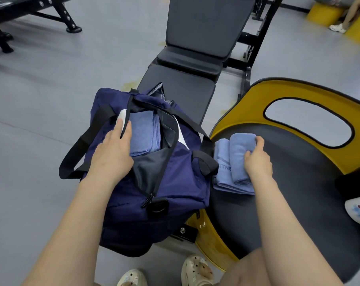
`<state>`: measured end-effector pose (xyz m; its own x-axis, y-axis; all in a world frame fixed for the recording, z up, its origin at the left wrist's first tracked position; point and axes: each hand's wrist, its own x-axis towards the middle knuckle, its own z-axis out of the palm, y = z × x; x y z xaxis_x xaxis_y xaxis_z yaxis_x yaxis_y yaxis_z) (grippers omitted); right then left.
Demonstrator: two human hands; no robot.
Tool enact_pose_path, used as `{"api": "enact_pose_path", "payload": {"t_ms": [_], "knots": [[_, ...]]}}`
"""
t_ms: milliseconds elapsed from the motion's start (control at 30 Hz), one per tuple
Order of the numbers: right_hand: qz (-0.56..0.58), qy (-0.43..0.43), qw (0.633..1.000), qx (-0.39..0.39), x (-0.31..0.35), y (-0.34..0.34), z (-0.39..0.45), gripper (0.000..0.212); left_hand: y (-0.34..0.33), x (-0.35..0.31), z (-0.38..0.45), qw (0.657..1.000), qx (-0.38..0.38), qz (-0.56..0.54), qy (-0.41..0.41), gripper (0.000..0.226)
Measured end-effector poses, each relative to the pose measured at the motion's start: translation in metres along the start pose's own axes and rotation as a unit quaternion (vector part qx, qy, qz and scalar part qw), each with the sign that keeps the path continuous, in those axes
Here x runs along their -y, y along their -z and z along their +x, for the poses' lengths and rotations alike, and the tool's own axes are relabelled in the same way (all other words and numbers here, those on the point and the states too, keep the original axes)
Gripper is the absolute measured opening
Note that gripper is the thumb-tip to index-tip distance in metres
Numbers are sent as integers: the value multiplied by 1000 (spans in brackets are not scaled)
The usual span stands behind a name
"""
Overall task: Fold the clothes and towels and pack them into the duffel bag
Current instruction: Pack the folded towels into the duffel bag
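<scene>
A navy duffel bag (175, 182) stands unzipped at the near end of a black gym bench. Inside it lies a folded light-blue towel (144, 131). My left hand (113, 149) rests on the bag's left rim, its fingers over the edge of the opening and onto that towel. To the right, a second folded light-blue towel (234, 162) with printed lettering lies on a black and yellow seat. My right hand (257, 157) grips this towel's rolled upper fold.
The black bench (195, 58) runs away from me behind the bag. The yellow-rimmed seat (298, 182) fills the right side, with dark and patterned items (358, 203) at its right edge. My shoes (195, 271) are below. Gym frames and another person's legs (350, 15) stand far off.
</scene>
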<state>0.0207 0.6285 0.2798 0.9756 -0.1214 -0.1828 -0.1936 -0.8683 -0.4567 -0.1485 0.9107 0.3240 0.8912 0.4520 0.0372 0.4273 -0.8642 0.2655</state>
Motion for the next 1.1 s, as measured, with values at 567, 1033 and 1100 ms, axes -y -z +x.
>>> {"api": "enact_pose_path", "payload": {"t_ms": [567, 1033, 1100], "knots": [[18, 20, 990, 135, -3, 14, -1, 59, 3, 0, 4, 1000, 6, -25, 14, 80], [223, 55, 973, 31, 28, 31, -9, 54, 12, 5, 4, 992, 4, -105, 69, 83], [253, 69, 964, 37, 39, 32, -13, 54, 13, 8, 4, 990, 0, -122, 74, 83]]}}
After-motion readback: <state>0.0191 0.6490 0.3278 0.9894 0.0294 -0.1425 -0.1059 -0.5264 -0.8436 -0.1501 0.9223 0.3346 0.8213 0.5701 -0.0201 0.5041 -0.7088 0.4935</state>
